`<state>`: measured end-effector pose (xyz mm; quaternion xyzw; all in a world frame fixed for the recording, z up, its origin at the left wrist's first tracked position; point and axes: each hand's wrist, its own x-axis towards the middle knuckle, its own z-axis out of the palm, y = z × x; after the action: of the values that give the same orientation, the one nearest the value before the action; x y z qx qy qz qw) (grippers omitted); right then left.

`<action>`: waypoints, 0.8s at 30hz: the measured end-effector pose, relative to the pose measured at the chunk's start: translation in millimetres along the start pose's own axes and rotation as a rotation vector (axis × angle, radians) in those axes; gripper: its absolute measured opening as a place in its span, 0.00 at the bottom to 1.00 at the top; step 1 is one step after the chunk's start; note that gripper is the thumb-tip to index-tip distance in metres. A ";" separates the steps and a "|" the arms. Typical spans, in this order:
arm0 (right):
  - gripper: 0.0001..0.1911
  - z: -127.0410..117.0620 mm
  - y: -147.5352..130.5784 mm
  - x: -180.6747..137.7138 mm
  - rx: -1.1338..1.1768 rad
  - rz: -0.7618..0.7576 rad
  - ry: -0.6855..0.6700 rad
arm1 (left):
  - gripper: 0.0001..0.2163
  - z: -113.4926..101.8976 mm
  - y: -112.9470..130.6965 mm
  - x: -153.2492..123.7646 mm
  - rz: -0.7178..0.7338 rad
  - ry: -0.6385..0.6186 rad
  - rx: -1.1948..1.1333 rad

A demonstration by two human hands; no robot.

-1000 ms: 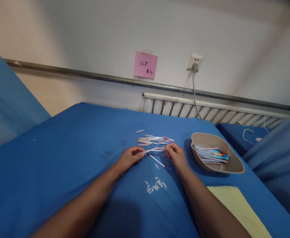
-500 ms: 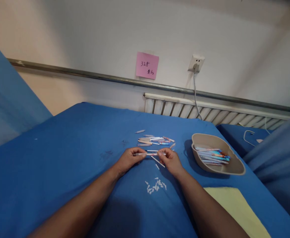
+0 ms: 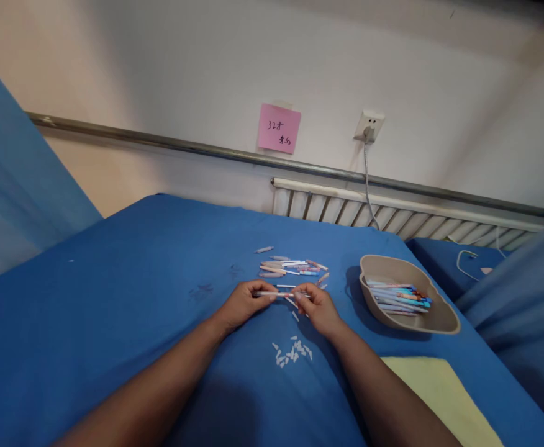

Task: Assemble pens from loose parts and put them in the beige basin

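My left hand (image 3: pixel 244 304) is closed on the left end of a slim pen (image 3: pixel 281 294), pale with reddish marks. My right hand (image 3: pixel 317 304) pinches the same pen near its right end, so it lies level between the two hands. Just beyond my fingers lies a loose group of pen parts (image 3: pixel 274 268), grey and orange barrels with thin white refills among them. One white refill (image 3: pixel 290 302) is partly hidden by my right hand. Nearer to me sits a scatter of small white cone-shaped tips (image 3: pixel 294 354).
A beige basin (image 3: pixel 444 323) holding several pens (image 3: pixel 397 298) stands to the right. A yellow cloth (image 3: pixel 433 385) lies in front of it on the blue-covered bed (image 3: pixel 113 298). Behind are a radiator (image 3: pixel 318 205), a wall socket (image 3: pixel 369 126) with a cord, and a pink note (image 3: pixel 279 128).
The pen between my hands has dropped slightly in view and now covers more of the white refill below it. Both hands keep their hold, and the camera view has shifted a little.
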<state>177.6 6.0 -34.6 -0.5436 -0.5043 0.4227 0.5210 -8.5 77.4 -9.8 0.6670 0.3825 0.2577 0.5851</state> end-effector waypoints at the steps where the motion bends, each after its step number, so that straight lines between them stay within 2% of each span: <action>1: 0.12 0.6 -1.1 -0.1 -0.003 0.003 0.002 | 0.15 0.4 0.0 0.0 0.015 -0.005 -0.001; 3: 0.12 1.9 -3.2 0.0 -0.001 0.006 0.023 | 0.15 1.4 0.5 0.3 0.042 0.002 -0.019; 7: 0.15 3.1 -5.2 0.9 0.012 0.000 0.086 | 0.22 3.1 0.9 2.3 0.037 0.065 -0.102; 12: 0.16 2.9 -5.1 0.5 -0.021 -0.016 0.094 | 0.17 3.0 -3.0 4.7 -0.009 0.097 -0.107; 15: 0.16 2.9 -4.9 0.3 -0.022 -0.006 0.100 | 0.13 1.9 -4.2 4.1 0.035 0.091 -0.150; 18: 0.16 2.7 -5.2 0.5 -0.027 0.002 0.101 | 0.21 1.2 -2.4 3.4 0.060 0.096 -0.245; 20: 0.16 2.6 -5.3 0.8 -0.027 0.001 0.105 | 0.24 1.5 -1.3 3.8 0.022 0.104 -0.283; 24: 0.16 1.9 -3.9 1.6 -0.038 -0.018 0.111 | 0.18 3.8 -2.9 6.0 -0.057 0.086 -0.203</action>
<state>175.6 7.7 -30.7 -0.5714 -0.4875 0.3776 0.5416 -2.6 80.1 -14.0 0.5817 0.3981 0.3069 0.6395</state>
